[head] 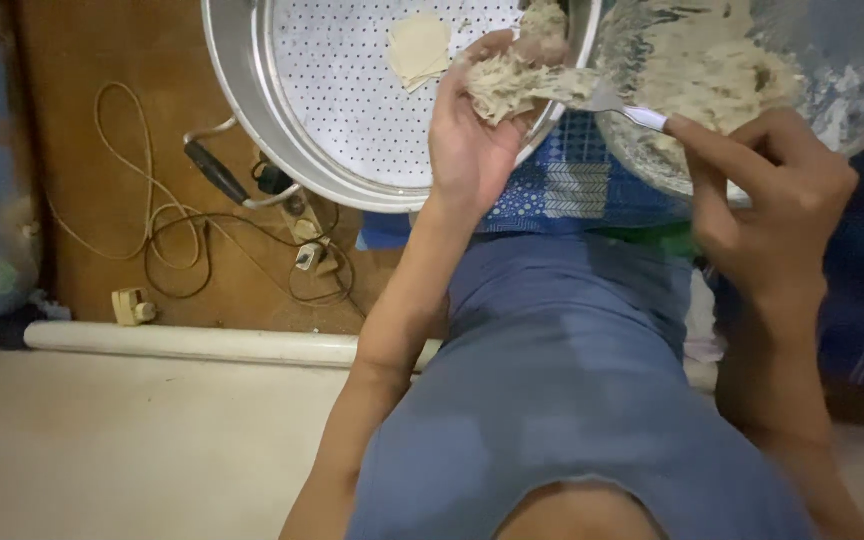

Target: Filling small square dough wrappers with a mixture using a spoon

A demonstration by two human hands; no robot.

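The left hand cups a soft, sticky pale filled wrapper; the right hand at three o'clock pinches a silver metal spoon.

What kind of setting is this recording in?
Probably a home floor used for food preparation: a perforated metal steamer tray holding a dough wrapper, a glass bowl of filling, and loose electrical cords on the brown floor.

The steamer tray and the glass bowl both got cut off by the top edge. The spoon handle disappeared inside the right hand, and the bowl's right side was blurry.
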